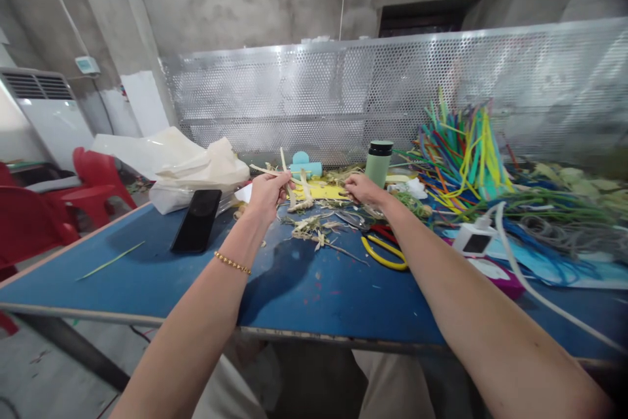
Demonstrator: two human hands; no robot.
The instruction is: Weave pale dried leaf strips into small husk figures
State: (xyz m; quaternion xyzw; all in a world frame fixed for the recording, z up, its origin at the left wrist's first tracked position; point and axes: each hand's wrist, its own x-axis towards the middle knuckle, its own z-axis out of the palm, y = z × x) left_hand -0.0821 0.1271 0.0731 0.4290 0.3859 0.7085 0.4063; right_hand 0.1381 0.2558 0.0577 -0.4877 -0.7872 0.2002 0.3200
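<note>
My left hand [269,193] is closed in a pinch on pale dry plant strips [283,159], which stick out above and beside the fingers. Right of it, my right hand [364,189] is curled with its fingertips together; what they hold, if anything, is too small to make out. Between the hands lie a yellow flat piece [321,191] and a light blue roll-like object [307,169]. Dry husk scraps [314,226] are scattered just in front. Scissors with yellow and red handles [385,252] rest below my right wrist.
A black phone [197,221] and a crumpled plastic bag [196,167] are at the left. A green bottle [379,164] stands behind my right hand. Coloured strips [466,157], a white charger [473,239] and its cable [520,275] occupy the right. A perforated metal screen [294,99] borders the back.
</note>
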